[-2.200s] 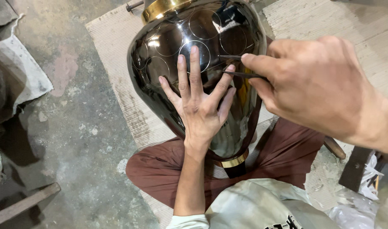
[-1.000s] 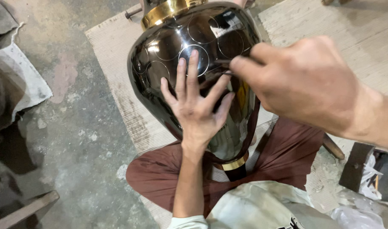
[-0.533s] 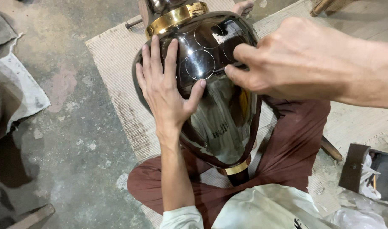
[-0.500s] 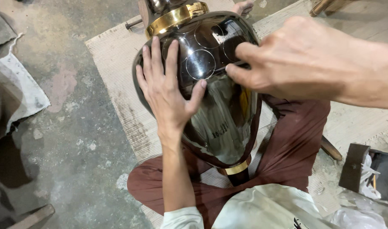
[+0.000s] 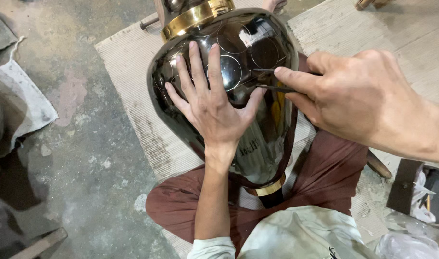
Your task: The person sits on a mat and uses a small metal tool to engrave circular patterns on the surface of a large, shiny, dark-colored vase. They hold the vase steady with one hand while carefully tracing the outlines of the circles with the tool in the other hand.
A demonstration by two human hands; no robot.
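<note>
On the lap, dark glossy vase (image 5: 257, 139), left hand (image 5: 212, 108) fingers spread flat on it, right hand (image 5: 358, 98) fingers pinching a thin two-pronged tool (image 5: 269, 79) against it.

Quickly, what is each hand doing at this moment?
Left hand: open, fingers spread flat on the dark vase.
Right hand: closed, pinching a thin two-pronged metal tool against the vase.
</note>
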